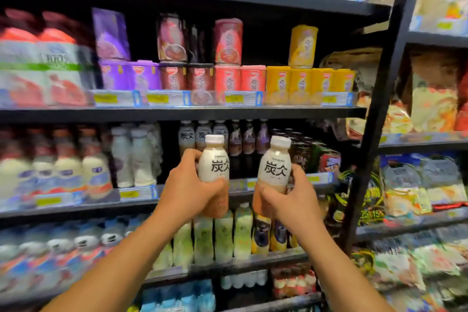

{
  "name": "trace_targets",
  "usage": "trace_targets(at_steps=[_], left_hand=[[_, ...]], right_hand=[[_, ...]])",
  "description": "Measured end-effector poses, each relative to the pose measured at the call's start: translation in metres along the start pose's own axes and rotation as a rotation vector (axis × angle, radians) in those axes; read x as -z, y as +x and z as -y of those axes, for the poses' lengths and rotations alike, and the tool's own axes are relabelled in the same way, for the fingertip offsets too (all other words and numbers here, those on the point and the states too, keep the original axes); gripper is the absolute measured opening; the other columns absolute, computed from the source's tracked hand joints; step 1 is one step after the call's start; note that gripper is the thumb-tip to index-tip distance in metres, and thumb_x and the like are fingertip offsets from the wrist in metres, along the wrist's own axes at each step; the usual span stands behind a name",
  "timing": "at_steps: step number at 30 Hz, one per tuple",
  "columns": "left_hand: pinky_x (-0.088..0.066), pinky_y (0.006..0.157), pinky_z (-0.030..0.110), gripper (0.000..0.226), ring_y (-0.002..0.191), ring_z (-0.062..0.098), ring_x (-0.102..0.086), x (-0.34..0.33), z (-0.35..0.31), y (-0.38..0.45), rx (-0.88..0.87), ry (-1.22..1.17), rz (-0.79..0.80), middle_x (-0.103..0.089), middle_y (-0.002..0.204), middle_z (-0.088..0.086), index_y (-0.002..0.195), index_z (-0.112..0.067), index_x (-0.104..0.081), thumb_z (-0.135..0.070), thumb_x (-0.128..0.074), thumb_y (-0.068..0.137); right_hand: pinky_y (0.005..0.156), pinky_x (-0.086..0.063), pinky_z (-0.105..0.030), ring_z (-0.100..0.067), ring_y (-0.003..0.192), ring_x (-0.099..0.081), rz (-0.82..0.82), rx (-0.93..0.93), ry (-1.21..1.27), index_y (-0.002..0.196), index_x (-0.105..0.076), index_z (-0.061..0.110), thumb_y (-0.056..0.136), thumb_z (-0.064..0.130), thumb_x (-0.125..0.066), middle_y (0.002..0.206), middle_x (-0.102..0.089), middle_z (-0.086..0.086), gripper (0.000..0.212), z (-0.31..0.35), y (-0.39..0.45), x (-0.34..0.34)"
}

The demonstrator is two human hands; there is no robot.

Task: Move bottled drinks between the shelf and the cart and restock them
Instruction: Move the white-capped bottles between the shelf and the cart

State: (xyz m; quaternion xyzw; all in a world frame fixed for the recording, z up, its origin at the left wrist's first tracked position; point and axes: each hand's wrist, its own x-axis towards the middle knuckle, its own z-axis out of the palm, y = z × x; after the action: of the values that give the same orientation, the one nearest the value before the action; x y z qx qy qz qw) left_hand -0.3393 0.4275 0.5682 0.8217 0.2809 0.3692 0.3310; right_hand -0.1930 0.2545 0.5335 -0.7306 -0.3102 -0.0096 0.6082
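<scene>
Forearms are raised toward the shelving, and a pale, white-capped bottle is carried in each hand. The left hand (192, 185) is wrapped round the lower body of the left bottle (214, 159), fingers curled behind it; the right hand (288, 197) is clamped likewise on the right bottle (274, 163), which is tilted slightly to the right. Both bottles are held in the air in front of the drinks shelf (141, 204), just beside each other and apart from anything standing on it. The cart is not in view.

Both grips are low, so the tops are judged likely to swing; a knock between the two bottles could be caused if they are brought in together.

Behind them, matching dark-labelled bottles (200, 135) are lined at the back of the same shelf, with a darker row (249, 139) and cans (304, 152) close to the right. If the right bottle is set down still tilted, the neighbours could be toppled. The shelf above (177, 113) hangs low over that row, and a cap could be caught on its edge if a bottle is lifted in too high.
</scene>
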Motion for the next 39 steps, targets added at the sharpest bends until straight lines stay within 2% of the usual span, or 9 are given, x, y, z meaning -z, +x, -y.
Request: trace_targets(at_steps=[11,18,22,26,28,31,35,37,39], left_hand=[[-0.056,0.085,0.04,0.041,0.097,0.022,-0.069,0.047,0.046,0.051,0.151,0.07,-0.035,-0.072,0.11,-0.004,0.114,-0.029,-0.064,-0.044,-0.079,0.078],[-0.061,0.079,0.05,0.052,0.085,0.03,-0.07,0.027,0.042,0.101,0.234,-0.02,-0.027,-0.072,0.09,0.008,0.089,-0.013,-0.064,-0.053,-0.071,0.056],[-0.061,0.073,0.041,0.032,0.083,0.024,-0.07,0.015,0.042,0.122,0.284,-0.067,-0.043,-0.071,0.088,0.007,0.085,-0.014,-0.063,-0.036,-0.082,0.074],[-0.037,0.043,0.018,0.031,0.056,0.01,-0.049,0.006,0.049,0.133,0.305,-0.046,-0.069,-0.054,0.063,-0.003,0.075,-0.012,-0.055,-0.024,-0.081,0.086],[-0.031,0.036,0.012,0.028,0.047,0.007,-0.044,0.002,0.053,0.134,0.294,-0.028,-0.062,-0.052,0.059,-0.003,0.089,-0.012,-0.055,-0.018,-0.082,0.085],[-0.038,0.038,0.013,0.052,0.039,0.004,-0.049,-0.004,0.058,0.129,0.194,0.004,-0.029,-0.059,0.067,0.002,0.114,-0.018,-0.049,-0.007,-0.087,0.08],[-0.036,0.045,0.017,0.06,0.055,0.009,-0.047,-0.009,0.073,0.125,0.179,0.048,-0.024,-0.059,0.07,-0.001,0.113,-0.029,-0.044,-0.018,-0.091,0.078],[-0.034,0.05,0.028,0.051,0.056,0.013,-0.04,-0.009,0.081,0.128,0.229,0.058,-0.032,-0.051,0.062,0.001,0.096,-0.031,-0.046,-0.028,-0.093,0.076],[-0.047,0.058,0.041,0.051,0.064,0.016,-0.048,-0.008,0.087,0.13,0.259,0.047,-0.016,-0.06,0.069,0.011,0.084,-0.034,-0.044,-0.034,-0.094,0.073]], right_hand=[[0.06,-0.05,-0.03,-0.018,0.073,-0.067,0.191,-0.197,0.045,0.098,-0.069,0.015,0.085,0.026,-0.074,0.092,-0.075,-0.006,0.017,0.038,0.054,-0.094],[0.052,-0.045,-0.023,-0.018,0.071,-0.065,0.266,-0.305,0.116,0.105,-0.071,0.008,0.084,0.032,-0.076,0.091,-0.072,-0.006,0.032,0.031,0.109,-0.113],[0.066,-0.054,-0.032,-0.021,0.084,-0.067,0.277,-0.32,0.127,0.104,-0.059,0.01,0.085,0.035,-0.078,0.102,-0.069,-0.008,0.037,0.023,0.136,-0.115],[0.062,-0.047,-0.031,-0.018,0.067,-0.058,0.32,-0.278,0.085,0.081,-0.067,0.008,0.078,0.022,-0.078,0.076,-0.063,-0.006,0.018,0.012,0.157,-0.119],[0.049,-0.041,-0.02,-0.009,0.052,-0.051,0.348,-0.234,0.023,0.074,-0.066,0.009,0.078,0.014,-0.076,0.06,-0.056,0.002,0.012,0.006,0.161,-0.121],[0.038,-0.034,-0.015,-0.001,0.035,-0.044,0.406,-0.185,-0.071,0.069,-0.064,0.006,0.081,0.01,-0.075,0.042,-0.05,0.01,0.016,-0.006,0.161,-0.125],[0.049,-0.037,-0.027,-0.012,0.052,-0.047,0.415,-0.112,-0.202,0.061,-0.058,0.013,0.074,0.028,-0.083,0.057,-0.052,0.005,0.032,-0.017,0.161,-0.138],[0.056,-0.045,-0.031,-0.016,0.064,-0.061,0.418,-0.068,-0.236,0.07,-0.065,0.01,0.075,0.035,-0.084,0.069,-0.064,0.001,0.031,-0.021,0.16,-0.143],[0.065,-0.053,-0.035,-0.021,0.08,-0.07,0.419,-0.034,-0.256,0.084,-0.07,0.009,0.078,0.039,-0.083,0.083,-0.072,-0.004,0.033,-0.021,0.157,-0.144]])
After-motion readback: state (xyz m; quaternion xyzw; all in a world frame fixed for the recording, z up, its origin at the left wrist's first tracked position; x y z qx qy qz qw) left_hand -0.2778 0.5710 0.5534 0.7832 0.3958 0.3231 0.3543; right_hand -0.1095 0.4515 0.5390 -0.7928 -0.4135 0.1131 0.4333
